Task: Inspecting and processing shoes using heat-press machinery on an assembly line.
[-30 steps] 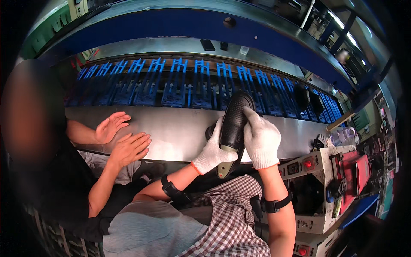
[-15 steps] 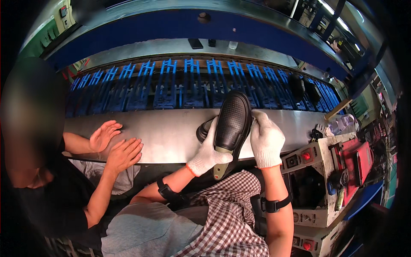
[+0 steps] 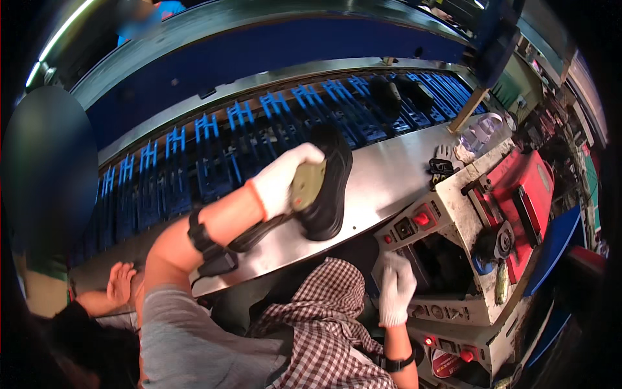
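Shoe (image 3: 329, 188), a black one with the sole facing out, sits up over the shiny metal worktop (image 3: 382, 178), gripped in the gloved left hand (image 3: 280, 178) with an olive-green insert (image 3: 306, 183) showing under the fingers. Nearest to me the right hand (image 3: 395, 288), also in a white glove, hangs loose and holding nothing, down by the grubby white machine (image 3: 453, 214) with red buttons, while a co-worker's bare hand (image 3: 121, 282) rests low at the left edge. Farther back runs the conveyor of blue holders (image 3: 214, 149), a couple more dark shoes (image 3: 402, 94) riding it at the far right.
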Tool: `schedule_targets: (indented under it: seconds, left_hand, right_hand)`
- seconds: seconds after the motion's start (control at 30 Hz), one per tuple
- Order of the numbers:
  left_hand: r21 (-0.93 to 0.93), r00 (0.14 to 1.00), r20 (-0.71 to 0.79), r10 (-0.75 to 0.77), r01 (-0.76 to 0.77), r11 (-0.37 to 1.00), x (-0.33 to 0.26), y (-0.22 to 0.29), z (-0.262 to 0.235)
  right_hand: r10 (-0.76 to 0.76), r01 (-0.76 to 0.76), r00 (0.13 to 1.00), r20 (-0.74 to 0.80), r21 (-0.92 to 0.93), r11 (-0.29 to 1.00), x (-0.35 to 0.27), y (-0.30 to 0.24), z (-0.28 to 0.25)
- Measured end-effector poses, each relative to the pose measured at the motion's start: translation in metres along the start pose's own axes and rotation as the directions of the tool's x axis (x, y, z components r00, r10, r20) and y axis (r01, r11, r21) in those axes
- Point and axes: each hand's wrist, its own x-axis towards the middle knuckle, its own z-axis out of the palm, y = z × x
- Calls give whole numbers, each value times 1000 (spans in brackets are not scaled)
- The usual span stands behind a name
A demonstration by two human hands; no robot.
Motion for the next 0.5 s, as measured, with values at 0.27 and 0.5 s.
schedule_targets:
  seconds: [0.27, 0.5]
  left_hand:
    - [373, 891, -251, 379, -272, 887, 311, 67, 22]
    - [829, 749, -290, 596, -115, 548, 416, 59, 2]
  right_hand:
    - [459, -459, 865, -203, 51, 887, -77, 79, -53]
    - [568, -532, 775, -277, 199, 823, -97, 104, -70]
